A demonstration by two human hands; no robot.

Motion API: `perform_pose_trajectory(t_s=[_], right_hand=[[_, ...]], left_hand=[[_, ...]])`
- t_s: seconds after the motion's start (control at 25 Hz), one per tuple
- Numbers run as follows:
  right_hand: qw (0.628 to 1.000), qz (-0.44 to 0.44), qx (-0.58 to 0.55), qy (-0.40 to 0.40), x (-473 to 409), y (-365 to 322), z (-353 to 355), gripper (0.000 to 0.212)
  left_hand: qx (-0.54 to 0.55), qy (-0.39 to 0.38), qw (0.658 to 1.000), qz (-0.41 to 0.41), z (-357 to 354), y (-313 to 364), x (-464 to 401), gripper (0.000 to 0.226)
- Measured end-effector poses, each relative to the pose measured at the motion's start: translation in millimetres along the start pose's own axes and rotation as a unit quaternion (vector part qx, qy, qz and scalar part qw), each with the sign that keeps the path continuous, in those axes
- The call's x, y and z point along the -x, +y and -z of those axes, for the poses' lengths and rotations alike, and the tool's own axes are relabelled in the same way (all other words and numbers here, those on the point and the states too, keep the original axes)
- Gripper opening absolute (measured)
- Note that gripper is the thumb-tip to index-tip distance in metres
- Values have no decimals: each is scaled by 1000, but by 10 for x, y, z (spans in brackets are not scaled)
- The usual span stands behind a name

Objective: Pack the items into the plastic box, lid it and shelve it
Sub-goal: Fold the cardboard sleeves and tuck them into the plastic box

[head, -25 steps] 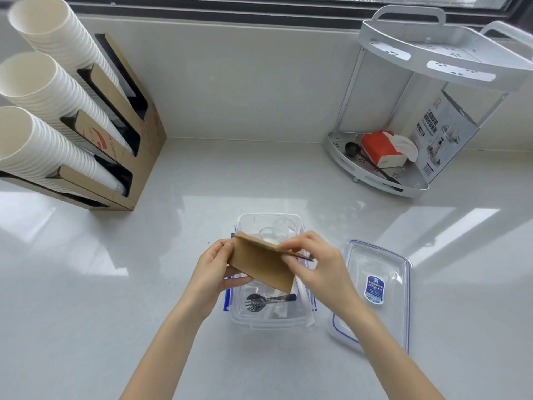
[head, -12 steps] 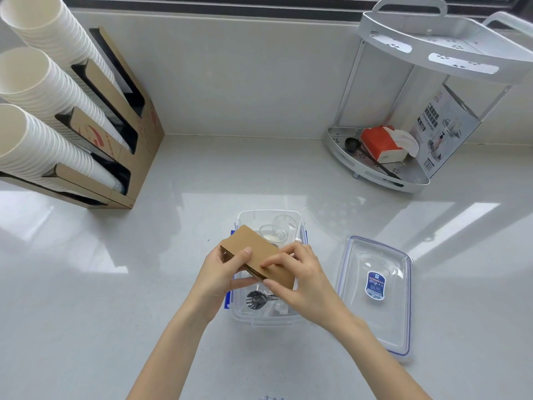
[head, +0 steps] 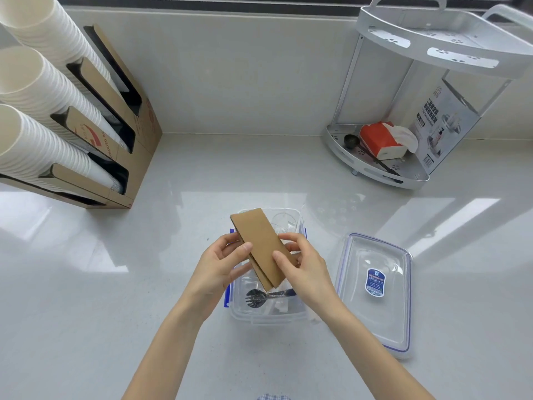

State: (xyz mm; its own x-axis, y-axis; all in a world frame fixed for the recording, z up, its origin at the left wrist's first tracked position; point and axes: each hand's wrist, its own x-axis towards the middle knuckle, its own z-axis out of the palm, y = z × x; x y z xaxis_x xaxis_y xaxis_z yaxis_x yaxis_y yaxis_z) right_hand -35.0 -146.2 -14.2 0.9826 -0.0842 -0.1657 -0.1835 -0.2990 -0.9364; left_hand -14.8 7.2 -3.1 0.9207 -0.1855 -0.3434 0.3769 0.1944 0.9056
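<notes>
A clear plastic box with blue side clips sits on the white counter in front of me. Inside it lie a black plastic spork and a clear small cup. Both hands hold a flat brown cardboard sleeve just above the box, lying lengthwise along it. My left hand grips its left edge, my right hand its right side. The clear lid with a blue label lies flat on the counter to the right of the box.
A cardboard dispenser with three stacks of white paper cups stands at the back left. A white two-tier corner rack at the back right holds a red tissue pack, a black scoop and a printed box.
The cardboard sleeve has turned from lying across the box to lying lengthwise over it, and both hands have shifted their grip on it.
</notes>
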Motion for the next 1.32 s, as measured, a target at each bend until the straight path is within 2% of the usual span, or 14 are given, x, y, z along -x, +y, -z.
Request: perform_pose_trajectory(t_s=[0.12,0.2,0.4,0.52,0.76,1.08,1.32], right_hand=[[1000,-1,9,-15,-40,-43,-71,22],[999,-2,27,-42,-46,-56,-127,26],[990,10,95,-102,-17,-46,-270,38],[978,35,156,-131,16,-54,-340,37],[974,45,162,-154,115,-56,-380,32],[983,51,84,-155,48,-159,-374,35],[977,44,120,-168,63,-103,-381,31]], left_hand=[[-37,33,999,-13,4,15,14,14],[-112,78,990,-28,38,23,18,14],[-329,150,927,-97,68,75,70,21],[-398,153,897,-116,16,55,123,22],[-427,148,888,-87,-21,21,170,25],[-445,147,877,-103,18,132,106,30],[-451,121,881,-75,31,11,53,33]])
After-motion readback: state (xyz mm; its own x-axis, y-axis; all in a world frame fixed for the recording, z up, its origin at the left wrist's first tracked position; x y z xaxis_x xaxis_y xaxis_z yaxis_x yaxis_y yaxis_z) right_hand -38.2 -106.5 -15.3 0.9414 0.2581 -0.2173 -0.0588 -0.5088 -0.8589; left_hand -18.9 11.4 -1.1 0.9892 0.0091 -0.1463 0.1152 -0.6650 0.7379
